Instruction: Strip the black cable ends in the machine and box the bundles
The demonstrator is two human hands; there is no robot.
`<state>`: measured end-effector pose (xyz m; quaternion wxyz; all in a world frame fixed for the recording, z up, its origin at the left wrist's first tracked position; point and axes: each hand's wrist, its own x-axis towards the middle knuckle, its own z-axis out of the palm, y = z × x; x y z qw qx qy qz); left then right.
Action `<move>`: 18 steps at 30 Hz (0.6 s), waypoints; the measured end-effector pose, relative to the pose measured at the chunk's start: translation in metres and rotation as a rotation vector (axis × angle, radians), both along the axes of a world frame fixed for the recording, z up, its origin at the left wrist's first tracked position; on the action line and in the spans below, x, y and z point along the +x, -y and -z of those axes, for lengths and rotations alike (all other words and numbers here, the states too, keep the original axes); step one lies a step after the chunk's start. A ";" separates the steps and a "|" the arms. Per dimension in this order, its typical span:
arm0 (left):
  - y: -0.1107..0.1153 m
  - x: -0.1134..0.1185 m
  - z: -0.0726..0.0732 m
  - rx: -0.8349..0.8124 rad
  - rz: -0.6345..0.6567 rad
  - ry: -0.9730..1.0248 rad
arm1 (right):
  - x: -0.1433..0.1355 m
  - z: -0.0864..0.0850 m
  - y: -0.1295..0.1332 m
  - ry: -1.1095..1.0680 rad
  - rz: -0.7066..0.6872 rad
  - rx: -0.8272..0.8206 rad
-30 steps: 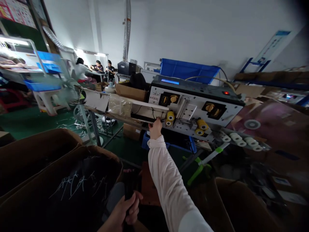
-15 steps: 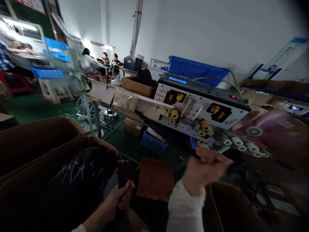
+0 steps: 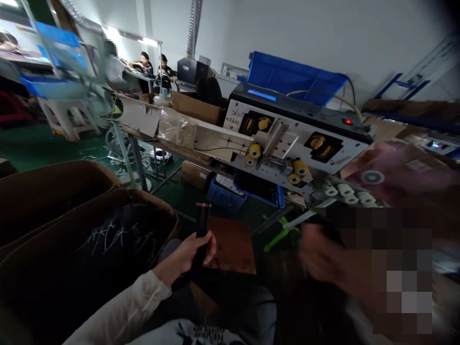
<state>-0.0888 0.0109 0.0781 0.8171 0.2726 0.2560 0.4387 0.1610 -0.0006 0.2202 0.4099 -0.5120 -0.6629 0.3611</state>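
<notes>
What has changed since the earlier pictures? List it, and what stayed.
The right hand has left the ledge of the machine and swung right and back toward the body; blur hides whether it holds anything. The left hand has moved forward, to the edge of the reddish-brown board. Its grip on the dark strips stayed closed, and the machine stayed put.

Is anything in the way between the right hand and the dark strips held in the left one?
Nothing visible stands between the blurred right hand and the dark strips in the left hand. The reddish-brown board and green stand foot seen in that gap appear to lie lower and farther off.
</notes>
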 end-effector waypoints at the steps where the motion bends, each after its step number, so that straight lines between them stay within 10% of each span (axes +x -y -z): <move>1: -0.002 0.012 0.000 -0.023 0.034 0.010 | -0.012 0.002 -0.008 -0.030 -0.107 -0.162; 6: -0.001 0.059 0.012 -0.202 0.072 0.083 | -0.075 0.052 -0.047 -0.572 -0.466 -0.741; 11: 0.016 0.052 0.019 -0.259 0.037 0.134 | -0.089 0.101 -0.060 -0.732 -0.418 -0.661; 18: 0.034 0.044 0.020 -0.127 -0.030 0.017 | -0.087 0.118 -0.060 -0.534 -0.349 -0.414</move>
